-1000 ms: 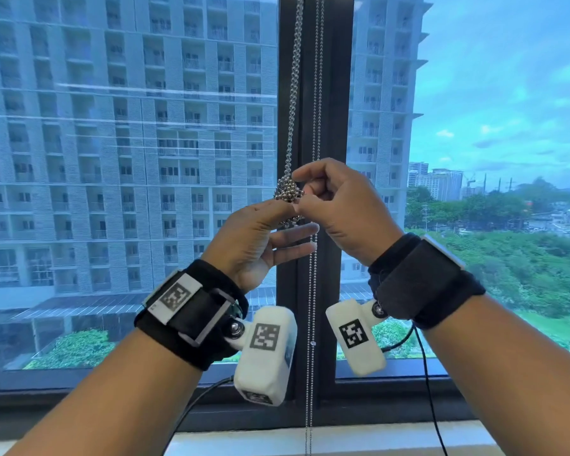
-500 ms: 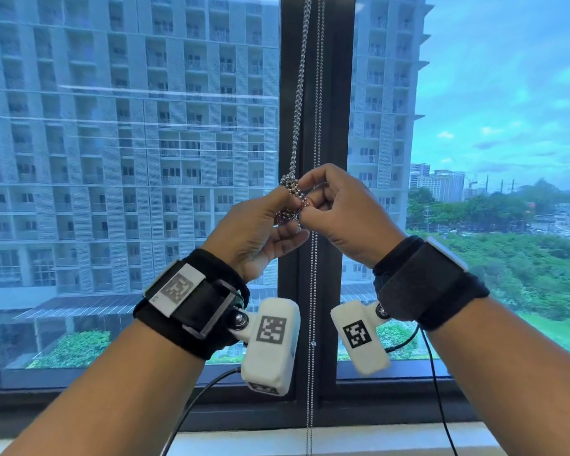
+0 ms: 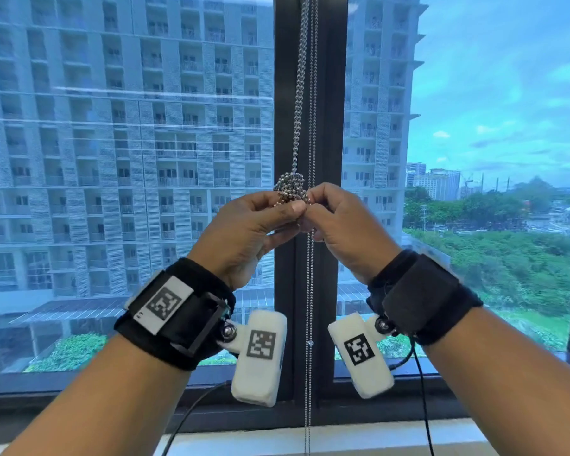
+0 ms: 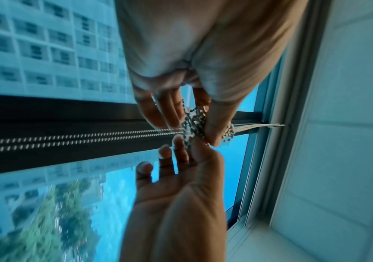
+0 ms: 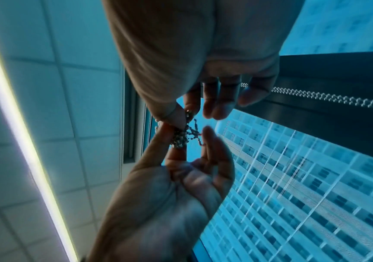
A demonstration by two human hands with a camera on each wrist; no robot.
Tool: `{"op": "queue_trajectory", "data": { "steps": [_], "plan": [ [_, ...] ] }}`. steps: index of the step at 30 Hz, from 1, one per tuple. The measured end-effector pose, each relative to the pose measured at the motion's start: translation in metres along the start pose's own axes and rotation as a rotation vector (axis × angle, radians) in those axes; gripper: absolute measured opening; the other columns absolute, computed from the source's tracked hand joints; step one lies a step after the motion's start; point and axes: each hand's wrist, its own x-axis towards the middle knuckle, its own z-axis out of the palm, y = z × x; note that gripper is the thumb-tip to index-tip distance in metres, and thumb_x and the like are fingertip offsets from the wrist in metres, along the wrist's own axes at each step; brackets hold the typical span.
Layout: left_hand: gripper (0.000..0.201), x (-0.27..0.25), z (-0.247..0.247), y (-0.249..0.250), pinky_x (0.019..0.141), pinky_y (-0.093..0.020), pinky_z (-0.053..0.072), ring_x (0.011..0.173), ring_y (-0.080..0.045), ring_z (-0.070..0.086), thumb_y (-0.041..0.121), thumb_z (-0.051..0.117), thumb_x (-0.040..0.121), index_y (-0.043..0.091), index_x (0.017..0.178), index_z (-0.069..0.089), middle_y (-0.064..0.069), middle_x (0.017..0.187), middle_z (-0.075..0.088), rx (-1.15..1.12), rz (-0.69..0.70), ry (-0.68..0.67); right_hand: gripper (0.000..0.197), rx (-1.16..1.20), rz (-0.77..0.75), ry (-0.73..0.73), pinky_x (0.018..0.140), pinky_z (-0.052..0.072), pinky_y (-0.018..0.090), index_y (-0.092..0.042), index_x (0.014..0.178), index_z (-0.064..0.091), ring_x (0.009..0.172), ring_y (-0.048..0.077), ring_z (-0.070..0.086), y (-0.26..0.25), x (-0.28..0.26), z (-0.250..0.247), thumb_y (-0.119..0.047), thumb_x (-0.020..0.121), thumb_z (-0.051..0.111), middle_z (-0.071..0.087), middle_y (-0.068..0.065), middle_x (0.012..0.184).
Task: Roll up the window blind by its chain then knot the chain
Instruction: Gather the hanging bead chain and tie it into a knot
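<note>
Silver bead chain hangs vertically, bunched into a knot.

Left hand thumb shifted up, now pinching knot.

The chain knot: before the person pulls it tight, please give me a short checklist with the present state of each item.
1. Blind rolled up: ok, the window glass is uncovered in every view.
2. Chain bunched into a knot: ok.
3. Left hand pinches the knot: ok.
4. Right hand pinches the knot: ok.
5. Knot fully tight: cannot tell; loose loops show in the right wrist view.
6. Separate thin chain free of the knot: cannot tell; the hands hide where it passes.
</note>
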Motion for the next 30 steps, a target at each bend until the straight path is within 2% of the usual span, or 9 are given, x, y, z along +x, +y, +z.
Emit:
{"op": "queue_trajectory", "data": {
  "steps": [4, 8, 13, 17, 20, 22, 25, 27, 30],
  "plan": [
    [0.015, 0.004, 0.000, -0.004, 0.076, -0.026, 0.039, 0.081, -0.008, 0.050, 0.025, 0.075, 0.082, 0.018, 0.093, 0.068, 0.008, 0.087, 0.063, 0.031, -0.085, 0.059, 0.020, -0.221, -0.094, -0.033, 0.059, 0.038, 0.014, -0.012, 0.076, 0.057, 0.066, 0.002, 0.047, 0.006, -0.006, 0.004, -0.022, 0.091, 0.066, 0.058, 0.005, 0.086],
    [0.010, 0.008, 0.001, 0.003, 0.089, -0.030, 0.052, 0.086, -0.012, 0.062, 0.020, 0.070, 0.089, 0.013, 0.095, 0.071, 0.000, 0.092, 0.069, -0.096, -0.149, 0.055, 0.017, -0.290, -0.109, 0.026, 0.056, 0.035, 0.009, -0.023, 0.075, 0.058, 0.058, -0.005, 0.047, 0.013, -0.001, 0.002, -0.021, 0.089, 0.067, 0.052, -0.012, 0.069],
    [0.008, 0.008, -0.002, -0.012, 0.088, -0.031, 0.055, 0.093, -0.018, 0.065, 0.017, 0.068, 0.092, 0.009, 0.093, 0.070, -0.007, 0.095, 0.070, -0.042, -0.062, 0.111, 0.011, -0.194, -0.075, -0.048, 0.059, 0.041, 0.017, -0.017, 0.082, 0.061, 0.058, 0.000, 0.049, 0.020, -0.001, -0.006, -0.019, 0.088, 0.070, 0.058, -0.009, 0.067],
    [0.011, 0.000, 0.005, -0.034, 0.082, -0.030, 0.050, 0.079, -0.014, 0.063, 0.019, 0.068, 0.092, 0.008, 0.090, 0.067, -0.004, 0.082, 0.068, 0.052, -0.022, 0.105, 0.014, -0.044, 0.006, -0.092, 0.068, 0.046, 0.024, -0.020, 0.097, 0.060, 0.071, 0.003, 0.057, 0.021, 0.000, -0.008, -0.021, 0.084, 0.063, 0.064, -0.004, 0.088],
    [0.024, -0.003, 0.011, -0.048, 0.079, -0.032, 0.050, 0.072, -0.015, 0.060, 0.016, 0.065, 0.094, -0.005, 0.106, 0.064, -0.006, 0.076, 0.062, 0.085, 0.019, 0.102, 0.020, 0.174, 0.124, -0.090, 0.084, 0.049, 0.031, -0.022, 0.110, 0.062, 0.091, 0.003, 0.062, 0.007, 0.015, -0.006, -0.034, 0.096, 0.055, 0.068, -0.002, 0.108],
    [0.019, -0.005, 0.017, -0.053, 0.079, -0.033, 0.050, 0.073, -0.016, 0.059, 0.014, 0.064, 0.095, -0.003, 0.104, 0.063, -0.007, 0.076, 0.061, 0.099, 0.017, 0.083, 0.036, 0.160, 0.099, -0.146, 0.085, 0.049, 0.037, -0.010, 0.106, 0.067, 0.093, 0.014, 0.062, 0.002, 0.021, -0.003, -0.040, 0.101, 0.047, 0.071, 0.011, 0.108],
    [0.011, -0.009, 0.016, -0.054, 0.085, -0.034, 0.053, 0.081, -0.018, 0.066, 0.014, 0.065, 0.094, 0.003, 0.095, 0.065, -0.010, 0.085, 0.068, 0.089, -0.014, 0.053, 0.040, 0.127, 0.094, -0.208, 0.082, 0.053, 0.037, -0.003, 0.091, 0.068, 0.083, 0.016, 0.062, 0.006, 0.019, 0.007, -0.031, 0.105, 0.044, 0.069, 0.011, 0.093],
    [0.010, -0.013, 0.010, -0.057, 0.090, -0.038, 0.054, 0.089, -0.023, 0.072, 0.013, 0.061, 0.095, 0.005, 0.101, 0.065, -0.011, 0.094, 0.073, 0.014, -0.075, 0.012, 0.039, 0.186, 0.156, -0.217, 0.074, 0.053, 0.031, 0.000, 0.092, 0.067, 0.080, 0.018, 0.062, 0.018, 0.014, 0.011, -0.027, 0.106, 0.043, 0.069, 0.012, 0.091],
    [0.028, -0.020, -0.001, -0.063, 0.082, -0.042, 0.060, 0.093, -0.034, 0.075, 0.025, 0.053, 0.098, 0.014, 0.118, 0.069, -0.014, 0.104, 0.075, -0.069, -0.180, 0.067, 0.040, 0.358, 0.221, -0.277, 0.081, 0.049, 0.040, -0.002, 0.091, 0.068, 0.086, 0.028, 0.060, 0.040, 0.002, 0.014, -0.029, 0.106, 0.042, 0.067, 0.021, 0.096]
  ]
}}
